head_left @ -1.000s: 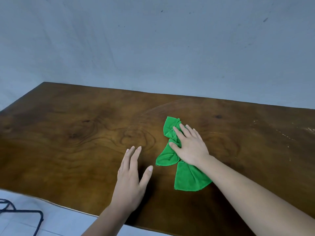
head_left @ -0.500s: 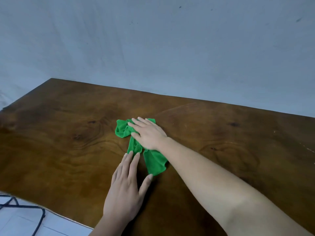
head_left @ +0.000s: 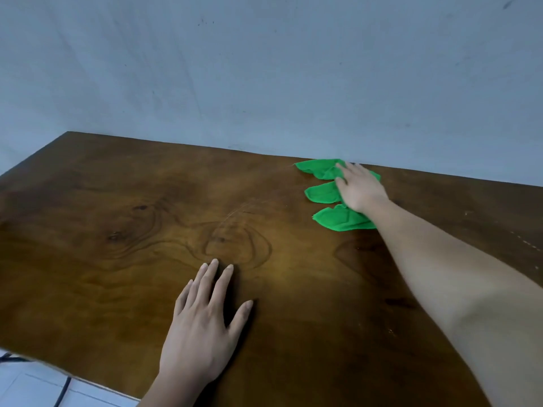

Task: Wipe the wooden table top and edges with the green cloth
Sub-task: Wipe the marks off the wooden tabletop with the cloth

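The dark wooden table top (head_left: 123,218) fills the lower part of the head view. A crumpled green cloth (head_left: 324,193) lies at the table's far edge, right of the middle, against the wall. My right hand (head_left: 360,188) presses flat on the cloth, arm stretched out from the lower right. Folds of the cloth stick out to the left of and below the hand. My left hand (head_left: 202,327) rests flat on the bare wood near the front edge, fingers spread, holding nothing.
A pale grey-blue wall (head_left: 264,69) rises straight behind the table's far edge. White floor tiles (head_left: 32,386) and a dark cable (head_left: 63,392) show below the front edge at the lower left. Small pale marks (head_left: 526,242) dot the wood at the right.
My right hand has slid the cloth from the middle of the table, near my left hand, to the far edge at the right. The left hand stays planted.
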Tool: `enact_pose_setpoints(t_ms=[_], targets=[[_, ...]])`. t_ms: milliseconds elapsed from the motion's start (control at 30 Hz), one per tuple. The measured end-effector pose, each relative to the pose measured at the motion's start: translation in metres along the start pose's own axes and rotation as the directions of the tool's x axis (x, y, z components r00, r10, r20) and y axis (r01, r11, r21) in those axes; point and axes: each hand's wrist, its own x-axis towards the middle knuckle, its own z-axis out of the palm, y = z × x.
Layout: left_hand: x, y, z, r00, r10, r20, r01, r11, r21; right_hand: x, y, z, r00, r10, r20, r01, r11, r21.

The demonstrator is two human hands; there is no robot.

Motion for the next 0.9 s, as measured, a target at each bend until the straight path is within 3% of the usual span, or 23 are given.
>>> enact_pose_setpoints(t_ms=[133, 267, 333, 433, 600, 800, 900], targets=[[-0.001, 0.002, 0.0, 1.0, 0.004, -0.001, -0.004, 1.0, -0.006, -0.014, 0.051, -0.003, 0.984, 0.176, -0.035, -0.176, 0.984, 0.012], [-0.003, 0.002, -0.001, 1.0, 0.003, -0.019, -0.003, 1.0, -0.015, -0.011, 0.029, 0.006, 0.953, 0.3, -0.038, -0.301, 0.954, -0.019], [-0.004, 0.004, -0.002, 1.0, 0.0, -0.026, -0.001, 1.0, -0.031, -0.011, -0.012, 0.01, 0.974, 0.224, -0.026, -0.225, 0.973, -0.049], [-0.007, 0.004, -0.003, 0.998, -0.002, -0.055, -0.002, 0.998, -0.065, -0.026, -0.102, 0.022, 0.999, -0.045, 0.027, 0.046, 0.998, -0.035], [-0.011, 0.001, -0.002, 0.99, 0.012, -0.141, -0.029, 0.992, -0.121, -0.081, -0.224, 0.045, 0.922, -0.365, 0.126, 0.367, 0.93, 0.01], [-0.013, -0.003, -0.002, 0.973, -0.023, -0.231, -0.027, 0.977, -0.212, -0.143, -0.23, 0.061, 0.786, -0.582, 0.207, 0.592, 0.806, 0.019], [-0.014, -0.002, -0.003, 0.976, -0.022, -0.215, -0.025, 0.977, -0.213, -0.163, -0.195, 0.054, 0.829, -0.536, 0.161, 0.531, 0.844, 0.074]])
